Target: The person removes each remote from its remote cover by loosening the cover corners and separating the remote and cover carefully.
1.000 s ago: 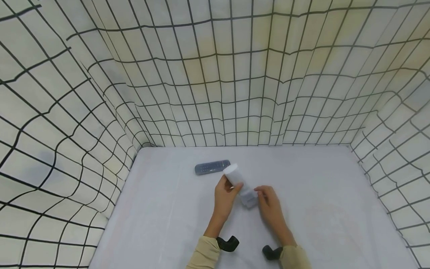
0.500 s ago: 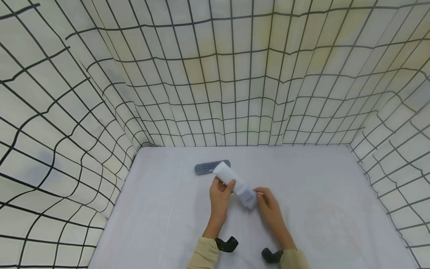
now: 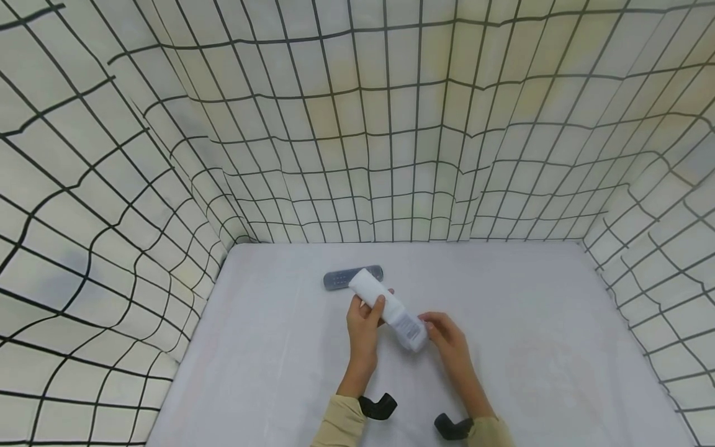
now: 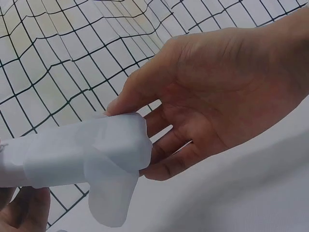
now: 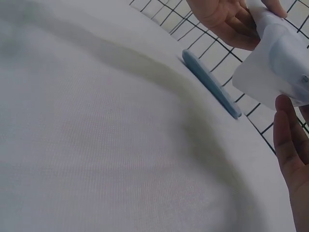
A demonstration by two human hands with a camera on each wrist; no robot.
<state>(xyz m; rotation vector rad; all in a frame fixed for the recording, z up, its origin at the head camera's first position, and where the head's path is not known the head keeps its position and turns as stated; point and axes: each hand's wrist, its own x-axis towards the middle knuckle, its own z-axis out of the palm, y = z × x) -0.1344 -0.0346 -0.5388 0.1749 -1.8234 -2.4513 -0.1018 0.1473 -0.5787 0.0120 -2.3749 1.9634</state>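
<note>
A long white tube-like thing (image 3: 374, 290) slants over the table in the head view, with a printed label at its lower right end. A loose thin white sheet (image 4: 112, 198) hangs from that end in the left wrist view. My left hand (image 3: 363, 329) grips the upper part, thumb on top. At the lower right end, my right hand (image 3: 451, 341) pinches the edge of the sheet between thumb and fingers. In the right wrist view, the right fingertips (image 5: 284, 104) are at the sheet's lower edge.
Behind the tube-like thing lies a flat blue-grey piece (image 3: 342, 279) with rounded ends and small marks. The white-covered table (image 3: 268, 347) is enclosed at the back and sides by white cloth with a dark grid (image 3: 391, 155). Black wrist mounts (image 3: 378, 406) sit on both forearms.
The tube-like thing has turned in my left hand, bringing its printed label into view. Its upper end has swung left over the blue-grey piece. My right hand has stayed nearly in place.
</note>
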